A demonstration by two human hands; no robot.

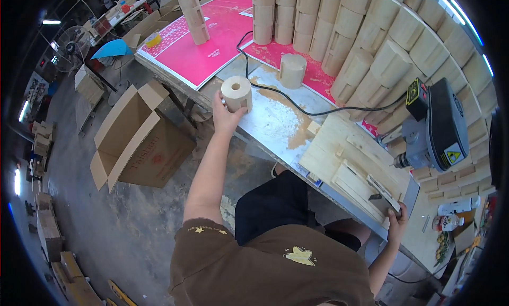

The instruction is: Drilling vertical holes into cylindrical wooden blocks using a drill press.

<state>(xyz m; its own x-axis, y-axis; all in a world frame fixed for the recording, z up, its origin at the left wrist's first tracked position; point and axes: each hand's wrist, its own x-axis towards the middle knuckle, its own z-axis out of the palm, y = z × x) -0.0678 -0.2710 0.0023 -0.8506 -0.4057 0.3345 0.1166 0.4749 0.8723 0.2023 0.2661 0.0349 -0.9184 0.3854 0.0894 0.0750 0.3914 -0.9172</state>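
Note:
My left hand (227, 116) is closed around a pale wooden cylinder (237, 93) with a round hole in its top end, standing at the bench's near edge. A second wooden cylinder (292, 71) stands upright just beyond it, apart from my hand. Over on the right, my right hand (396, 224) is closed on the near end of a wooden strip (386, 193) with a dark metal piece beside it. This strip lies on a flat wooden board (344, 152). Above the board is a drill press (432, 131), its chuck (401, 160) pointing toward the strip and holding no bit that I can make out.
Stacked wooden cylinders (339, 41) line the back, with one separate stack (192, 17) at the far left. A black cable (297, 107) crosses the dusty bench. An open cardboard box (154, 152) sits on the floor at left. Bottles (448, 221) stand at right.

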